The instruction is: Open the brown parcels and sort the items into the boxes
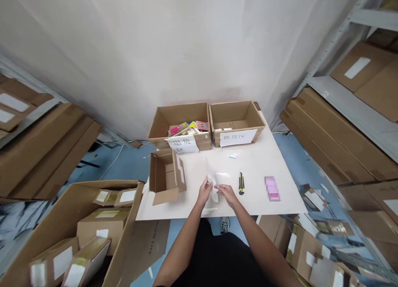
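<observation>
Over the front of the white table [199, 166], my left hand [204, 191] and my right hand [227, 193] are close together with fingers pinched. Between them is a thin, whitish, partly see-through sheet [214, 195]; whether it is plastic or paper I cannot tell. To the right of my right hand lies a black and yellow utility knife [241, 183]. Left of my left hand, a small open cardboard box [180, 171] stands with a flap folded out. A blurred pink item [272, 188] rests farther right.
At the table's back stand two labelled cardboard boxes: the left box [183, 108] holds colourful packs, the right box [236, 108] a few small pieces. A large carton [130, 220] of parcels is at lower left. Shelves with boxes [329, 142] flank both sides; parcels [311, 249] lie lower right.
</observation>
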{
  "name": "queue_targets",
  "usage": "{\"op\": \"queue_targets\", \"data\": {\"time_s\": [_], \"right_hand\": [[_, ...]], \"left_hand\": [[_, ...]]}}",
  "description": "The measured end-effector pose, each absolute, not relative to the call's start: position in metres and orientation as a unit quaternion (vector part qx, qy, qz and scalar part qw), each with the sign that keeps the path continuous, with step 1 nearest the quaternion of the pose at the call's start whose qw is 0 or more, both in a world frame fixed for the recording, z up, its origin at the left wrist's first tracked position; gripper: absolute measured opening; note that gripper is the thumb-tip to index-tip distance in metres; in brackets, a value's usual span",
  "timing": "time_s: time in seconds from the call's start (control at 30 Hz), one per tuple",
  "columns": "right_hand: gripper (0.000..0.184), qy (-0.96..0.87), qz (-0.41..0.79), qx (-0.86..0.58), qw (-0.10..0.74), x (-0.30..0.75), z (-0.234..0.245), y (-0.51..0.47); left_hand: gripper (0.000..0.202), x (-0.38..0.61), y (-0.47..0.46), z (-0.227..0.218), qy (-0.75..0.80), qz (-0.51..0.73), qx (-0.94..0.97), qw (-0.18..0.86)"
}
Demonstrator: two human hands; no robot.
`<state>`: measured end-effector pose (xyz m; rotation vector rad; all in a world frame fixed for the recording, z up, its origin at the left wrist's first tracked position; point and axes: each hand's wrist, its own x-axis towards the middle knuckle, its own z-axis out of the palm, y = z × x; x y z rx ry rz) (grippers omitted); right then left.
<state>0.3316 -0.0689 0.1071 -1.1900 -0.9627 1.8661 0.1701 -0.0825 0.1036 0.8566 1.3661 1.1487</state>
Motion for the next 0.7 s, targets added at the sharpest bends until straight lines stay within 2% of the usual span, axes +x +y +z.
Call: {"op": "queue_targets", "data": {"time_s": [0.1, 0.23, 0.43, 0.53, 0.63, 0.7], "right_hand": [[0.053, -0.351, 0.717, -0.466, 0.383, 0.306, 0.131, -0.059], [0.064, -0.351, 0.709, -0.458, 0.406, 0.252, 0.156, -0.048], [0.052, -0.388, 0.677, -0.463, 0.42, 0.148, 0.18, -0.036], [0.048, -0.42, 0.624, -0.481, 0.451, 0.093, 0.188, -0.031], [0.039, -0.522, 0.527, -0.495, 0.452, 0.041, 0.187, -0.031], [0.03, -0.619, 0.424, -0.523, 0.405, 0.012, 0.178, -0.035]], "left_hand": [[0.054, 0.158, -0.087, 0.131, 0.565, 0.506, 0.404, 0.511], [0.036, 0.124, -0.106, 0.159, 0.611, 0.518, 0.474, 0.366], [0.048, 0.016, -0.131, 0.18, 0.575, 0.463, 0.588, 0.329], [0.046, -0.045, -0.143, 0.174, 0.633, 0.445, 0.583, 0.249], [0.047, -0.09, -0.154, 0.154, 0.701, 0.332, 0.605, 0.179], [0.059, -0.108, -0.159, 0.136, 0.723, 0.247, 0.63, 0.138]]}}
